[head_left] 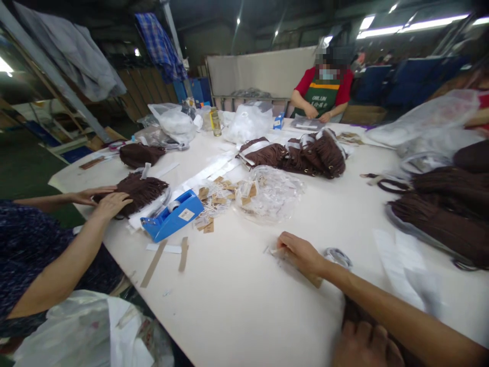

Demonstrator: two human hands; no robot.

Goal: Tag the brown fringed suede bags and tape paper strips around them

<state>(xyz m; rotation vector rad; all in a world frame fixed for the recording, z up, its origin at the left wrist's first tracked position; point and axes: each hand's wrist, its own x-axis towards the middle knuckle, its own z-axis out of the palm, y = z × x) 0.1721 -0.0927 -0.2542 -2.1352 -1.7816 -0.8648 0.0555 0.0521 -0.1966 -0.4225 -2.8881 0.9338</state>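
Note:
My right hand (301,255) reaches left over the white table with its fingers pinched together. Clear plastic shows at its fingertips, and a brown cardboard tag (315,280) sticks out below the palm; motion blurs both. Low in the view, my left hand (367,347) has curled fingers against a dark brown fabric item (353,313), mostly hidden by my right forearm and the frame edge. Close behind my right wrist lies a roll of clear tape (337,257). Farther off, a crumpled clear plastic bag (269,196) rests beside a pile of brown tags (219,196) with white strings.
A blue tape dispenser (173,214) stands left of the tags. Brown fringed bags (298,155) lie at mid-table, more fringed bags (446,199) at right. On the left, a co-worker's hands (112,201) press another. Across the table, a person in a green apron (321,97) handles a flat packet.

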